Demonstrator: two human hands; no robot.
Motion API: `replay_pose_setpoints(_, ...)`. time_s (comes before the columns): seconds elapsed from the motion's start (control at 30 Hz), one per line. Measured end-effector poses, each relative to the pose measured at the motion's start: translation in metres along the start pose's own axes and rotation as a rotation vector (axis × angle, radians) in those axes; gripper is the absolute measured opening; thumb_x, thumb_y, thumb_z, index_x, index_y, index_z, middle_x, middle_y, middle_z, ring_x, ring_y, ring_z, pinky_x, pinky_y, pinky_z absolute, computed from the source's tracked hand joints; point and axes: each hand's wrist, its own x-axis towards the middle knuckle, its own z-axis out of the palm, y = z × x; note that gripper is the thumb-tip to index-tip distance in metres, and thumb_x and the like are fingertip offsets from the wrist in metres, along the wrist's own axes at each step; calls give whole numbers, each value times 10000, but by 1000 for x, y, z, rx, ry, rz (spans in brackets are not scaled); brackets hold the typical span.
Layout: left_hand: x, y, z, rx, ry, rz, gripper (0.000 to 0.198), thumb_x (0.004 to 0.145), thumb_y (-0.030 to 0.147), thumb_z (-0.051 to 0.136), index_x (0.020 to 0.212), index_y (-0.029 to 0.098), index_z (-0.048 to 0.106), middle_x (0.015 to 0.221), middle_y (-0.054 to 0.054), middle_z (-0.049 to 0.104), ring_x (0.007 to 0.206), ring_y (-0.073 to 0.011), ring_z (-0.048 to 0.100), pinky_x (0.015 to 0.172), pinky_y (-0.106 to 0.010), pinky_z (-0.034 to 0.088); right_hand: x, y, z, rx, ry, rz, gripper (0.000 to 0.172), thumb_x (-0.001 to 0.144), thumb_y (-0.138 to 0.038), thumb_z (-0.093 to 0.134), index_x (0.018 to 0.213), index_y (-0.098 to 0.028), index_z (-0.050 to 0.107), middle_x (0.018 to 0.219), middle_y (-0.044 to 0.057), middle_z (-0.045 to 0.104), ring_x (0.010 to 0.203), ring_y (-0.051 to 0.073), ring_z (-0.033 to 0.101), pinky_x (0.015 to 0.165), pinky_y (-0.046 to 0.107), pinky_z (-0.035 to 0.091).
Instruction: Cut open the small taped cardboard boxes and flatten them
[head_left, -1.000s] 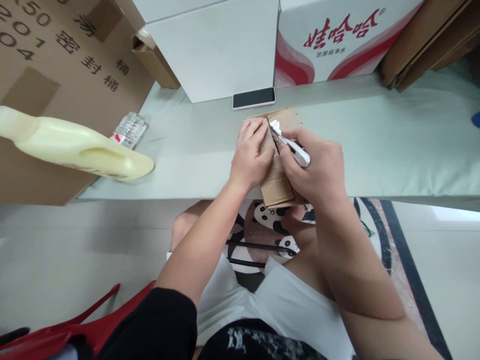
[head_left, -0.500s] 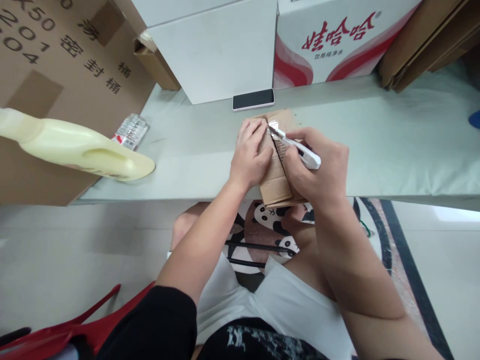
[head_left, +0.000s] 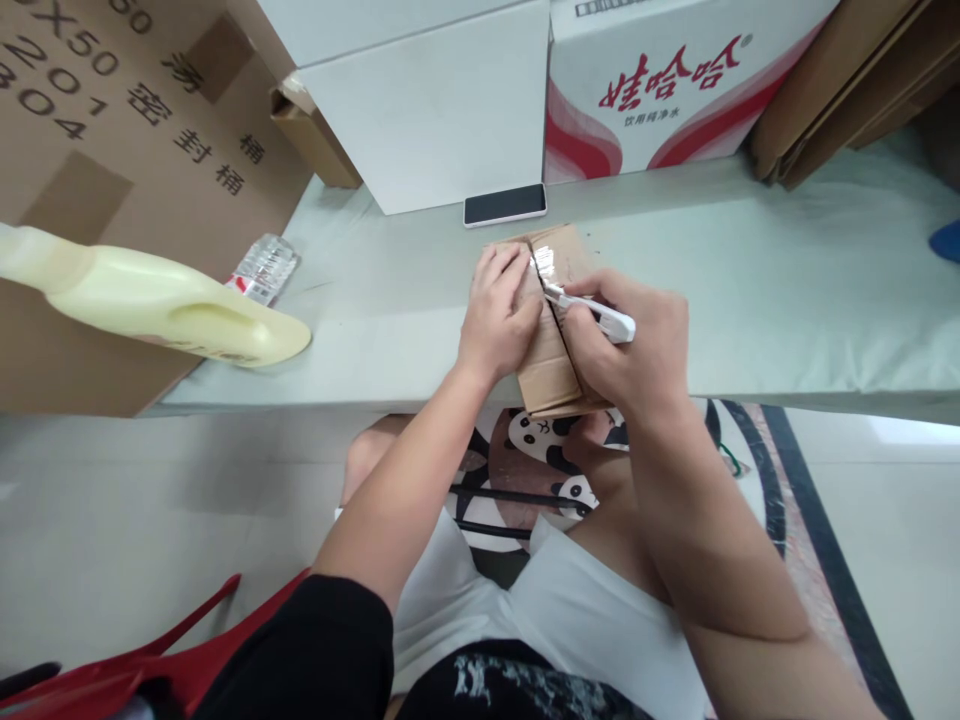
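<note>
A small brown cardboard box (head_left: 551, 372) lies on the cloth-covered table, with a dark seam along its top and torn clear tape near the far end. My left hand (head_left: 498, 312) holds the box down, its fingers bent over the left flap and pressed on the top. In my right hand (head_left: 637, 330) is a white utility knife (head_left: 611, 322), gripped between thumb and fingers. Its blade end meets the seam around the middle of the box. The right side of the box is partly hidden behind my right hand.
Beyond the box lie a phone (head_left: 505, 206), a large white box (head_left: 435, 110) and a red-and-white carton (head_left: 675, 100). At left are a pale yellow bottle (head_left: 172, 300), a clear plastic bottle (head_left: 266, 268) and a big cardboard carton (head_left: 90, 180). Folded cardboard (head_left: 832, 100) leans at right.
The knife has moved along the seam toward me, from the taped far end to about the middle of the box. My left hand keeps its hold on the box.
</note>
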Motion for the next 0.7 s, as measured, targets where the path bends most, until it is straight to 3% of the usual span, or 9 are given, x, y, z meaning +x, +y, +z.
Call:
replay_pose_setpoints(0.2,1,1,2,-17,32,-21,531,921,373,585,1433,236,607,1598,-102,531,1581,-338,333,1341,-538,150,-10,-8,-10,207,261,-42,196,744,-255,534,680,-219,716,534,13,602,474,156,515,488,318,370)
replay_pose_setpoints(0.3,1,-1,2,-35,44,-19,529,901,345,587,1415,226,617,1576,-116,545,1575,-335,342,1340,-543,149,-10,-8,-21,317,508,-54,188,725,-230,519,672,-239,699,474,1,506,414,156,455,439,326,316)
replay_pose_setpoints(0.4,2,-6,-3,-51,21,-17,543,881,381,611,1408,248,616,1586,-113,535,1576,-339,340,1335,-562,149,1,12,-24,349,696,-14,223,862,-285,486,874,-260,707,666,41,632,528,198,611,458,332,390)
replay_pose_setpoints(0.47,2,-10,-9,-55,6,-25,563,867,423,625,1405,259,611,1593,-110,529,1576,-339,341,1334,-565,153,9,39,-16,322,571,36,271,966,-387,467,1092,-258,668,965,99,724,747,226,724,546,337,496)
replay_pose_setpoints(0.53,-1,-15,-18,-73,10,-37,586,853,476,635,1394,254,612,1590,-120,529,1578,-333,341,1336,-549,157,13,69,-3,138,280,165,312,965,-401,516,1194,-234,646,1044,133,746,865,257,739,716,382,565)
replay_pose_setpoints(0.63,-14,-20,-36,-184,46,-86,640,822,571,660,1363,231,614,1594,-143,519,1577,-321,350,1339,-506,175,10,103,18,-204,-148,279,449,888,-274,604,1321,-161,636,1139,186,748,1050,353,713,921,503,541)
replay_pose_setpoints(0.7,-27,-23,-47,-318,113,-230,653,807,619,678,1345,256,609,1587,-126,528,1535,-309,424,1308,-481,287,5,112,27,-293,-320,257,558,870,-222,603,1420,-134,598,1283,219,700,1206,396,654,1000,548,506)
